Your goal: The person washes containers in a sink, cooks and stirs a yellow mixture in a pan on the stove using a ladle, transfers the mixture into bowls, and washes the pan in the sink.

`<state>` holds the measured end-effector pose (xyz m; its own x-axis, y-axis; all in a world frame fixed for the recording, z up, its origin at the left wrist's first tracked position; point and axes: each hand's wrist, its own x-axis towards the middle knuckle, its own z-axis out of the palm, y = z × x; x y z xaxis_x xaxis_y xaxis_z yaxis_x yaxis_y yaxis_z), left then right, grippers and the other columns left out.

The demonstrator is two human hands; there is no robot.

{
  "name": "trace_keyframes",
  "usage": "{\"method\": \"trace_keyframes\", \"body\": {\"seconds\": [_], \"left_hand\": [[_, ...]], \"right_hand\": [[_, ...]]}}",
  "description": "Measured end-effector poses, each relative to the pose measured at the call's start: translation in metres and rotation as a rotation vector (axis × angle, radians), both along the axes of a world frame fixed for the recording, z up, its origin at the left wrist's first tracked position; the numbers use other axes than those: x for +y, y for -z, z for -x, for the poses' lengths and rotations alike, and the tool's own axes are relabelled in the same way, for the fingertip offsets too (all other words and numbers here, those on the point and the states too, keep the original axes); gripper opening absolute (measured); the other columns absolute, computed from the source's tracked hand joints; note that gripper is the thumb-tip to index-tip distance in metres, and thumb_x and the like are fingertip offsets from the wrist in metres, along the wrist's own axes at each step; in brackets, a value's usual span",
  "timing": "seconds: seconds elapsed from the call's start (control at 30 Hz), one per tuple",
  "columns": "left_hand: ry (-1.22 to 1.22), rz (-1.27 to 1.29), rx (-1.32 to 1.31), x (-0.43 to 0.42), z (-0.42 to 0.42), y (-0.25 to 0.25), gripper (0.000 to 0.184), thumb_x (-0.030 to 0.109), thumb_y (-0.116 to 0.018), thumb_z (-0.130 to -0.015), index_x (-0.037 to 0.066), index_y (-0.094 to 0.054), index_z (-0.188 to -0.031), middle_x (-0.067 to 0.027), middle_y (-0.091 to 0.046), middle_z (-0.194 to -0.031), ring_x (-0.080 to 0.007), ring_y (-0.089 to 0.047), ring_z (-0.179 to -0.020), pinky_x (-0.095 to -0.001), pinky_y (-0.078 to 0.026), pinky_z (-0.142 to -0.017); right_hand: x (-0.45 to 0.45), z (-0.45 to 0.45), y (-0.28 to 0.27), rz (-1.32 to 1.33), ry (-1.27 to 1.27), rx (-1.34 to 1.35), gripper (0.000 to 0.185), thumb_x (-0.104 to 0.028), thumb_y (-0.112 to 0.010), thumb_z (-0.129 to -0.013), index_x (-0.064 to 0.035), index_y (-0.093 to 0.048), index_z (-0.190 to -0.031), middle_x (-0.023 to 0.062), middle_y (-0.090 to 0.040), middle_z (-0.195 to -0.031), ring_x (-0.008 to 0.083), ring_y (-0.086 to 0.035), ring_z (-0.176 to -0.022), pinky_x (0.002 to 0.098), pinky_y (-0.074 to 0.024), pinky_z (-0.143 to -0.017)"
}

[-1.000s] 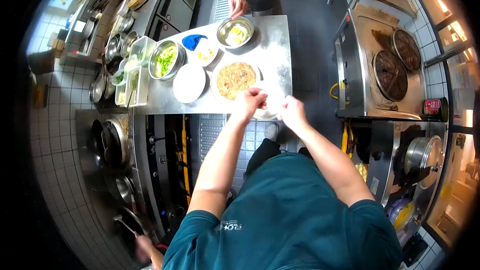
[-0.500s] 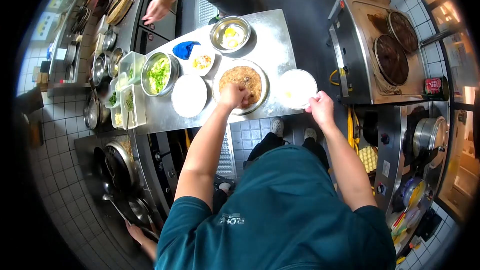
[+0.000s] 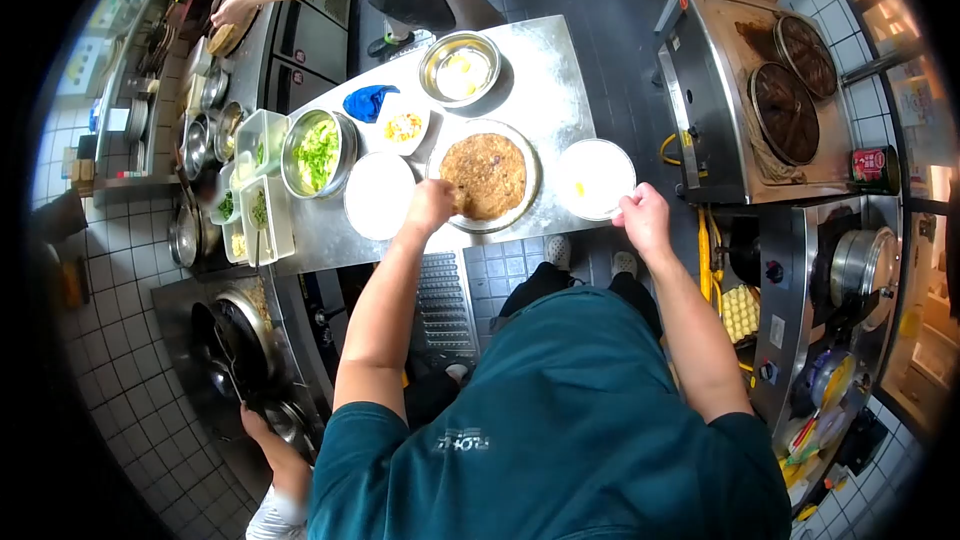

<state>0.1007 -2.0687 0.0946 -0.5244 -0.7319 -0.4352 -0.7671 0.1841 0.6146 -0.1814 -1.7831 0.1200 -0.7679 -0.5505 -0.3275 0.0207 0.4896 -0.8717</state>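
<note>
While the right hand [image 3: 645, 217] pinches the white dish [image 3: 605, 157], the brown mixture [image 3: 490, 175] lies just right of the nearer left hand [image 3: 431, 206] — its grip unclear.

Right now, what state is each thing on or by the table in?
White bowl, uncovered, rim gripped by the right hand
Brown mixture, spread flat in a round pan, left hand at its edge
White plate, looks bare
Greens bowl, uncovered, well filled
Upper steel bowl, uncovered, yellow contents
White dish, uncovered, holding colourful bits
Blue cloth, crumpled
Plastic containers, lidless
</note>
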Motion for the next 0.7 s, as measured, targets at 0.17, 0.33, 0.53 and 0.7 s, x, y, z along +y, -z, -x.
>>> {"method": "trace_keyframes", "body": {"seconds": [0.17, 0.33, 0.53, 0.7], "left_hand": [[-0.145, -0.119, 0.211, 0.022, 0.046, -0.030, 0.021, 0.009, -0.059, -0.091, -0.007, -0.070, -0.081, -0.0152, -0.070, -0.068, -0.0206, -0.072, -0.061, -0.0322, -0.056, -0.059], [-0.122, 0.332, 0.065, 0.000, 0.032, -0.018, 0.033, 0.023, -0.061, -0.095, -0.005, -0.067, -0.077, -0.0236, -0.068, -0.072, -0.0319, -0.070, -0.064, -0.0423, -0.055, -0.066], [0.059, 0.651, 0.172, 0.025, 0.009, -0.033, 0.008, -0.005, -0.062, -0.077, -0.001, -0.067, -0.083, -0.0229, -0.060, -0.081, -0.0414, -0.060, -0.079, -0.0457, -0.051, -0.074], [0.005, 0.559, 0.292, 0.026, 0.026, -0.021, 0.004, -0.003, -0.060, -0.078, -0.002, -0.057, -0.077, -0.0232, -0.060, -0.080, -0.0401, -0.061, -0.078, -0.0461, -0.050, -0.072]], "right_hand": [[-0.004, -0.002, -0.004, -0.004, -0.050, 0.023, 0.016, -0.005, -0.061, -0.085, -0.0017, -0.052, -0.072, 0.0121, -0.065, -0.061, 0.0188, -0.069, -0.055, 0.0333, -0.0540, -0.053], [-0.002, -0.006, -0.005, -0.033, -0.048, 0.012, 0.018, -0.007, -0.062, -0.084, -0.0020, -0.052, -0.070, 0.0119, -0.064, -0.059, 0.0195, -0.069, -0.055, 0.0331, -0.0542, -0.054], [0.003, -0.012, -0.004, -0.032, -0.030, 0.013, 0.020, -0.008, -0.062, -0.085, -0.0022, -0.051, -0.069, 0.0123, -0.064, -0.059, 0.0197, -0.069, -0.055, 0.0332, -0.0545, -0.054], [0.005, -0.014, -0.004, -0.006, -0.033, 0.003, 0.019, -0.007, -0.063, -0.085, -0.0017, -0.051, -0.070, 0.0123, -0.064, -0.061, 0.0198, -0.070, -0.055, 0.0328, -0.0546, -0.053]]}}
